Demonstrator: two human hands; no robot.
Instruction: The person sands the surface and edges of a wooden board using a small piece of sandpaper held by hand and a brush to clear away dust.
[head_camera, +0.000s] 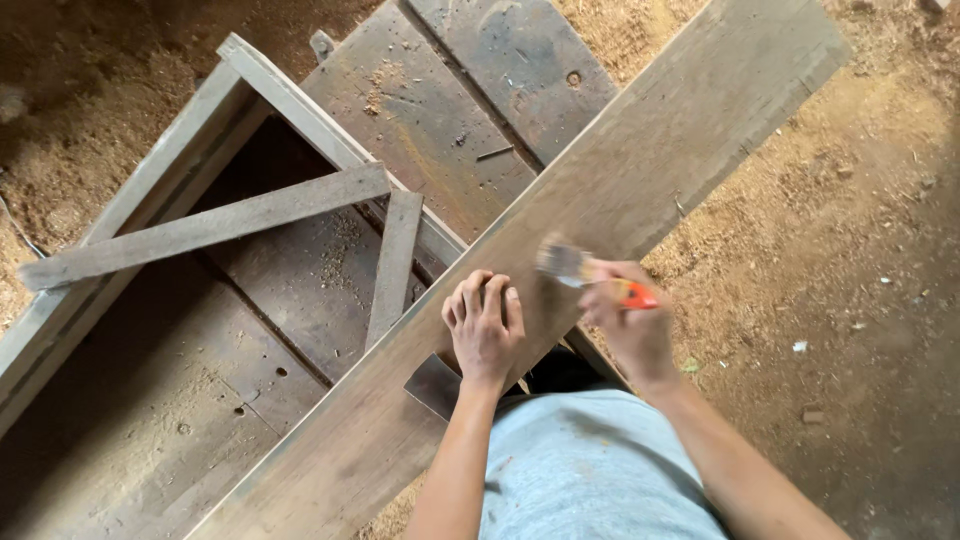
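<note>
A long wooden plank (640, 170) lies diagonally across a wooden workbench, from the lower left to the upper right. My left hand (484, 325) rests on the plank with its fingers curled, pressing down on it. My right hand (630, 320) grips a paintbrush (590, 272) with an orange handle; its bristles are blurred just above the plank's surface, to the right of my left hand.
The workbench (440, 110) has a dusty top and an open wooden frame (200, 225) with crossed slats at the left. A small dark metal piece (432, 385) sticks out under the plank. Sawdust covers the dirt floor (850, 280) on the right.
</note>
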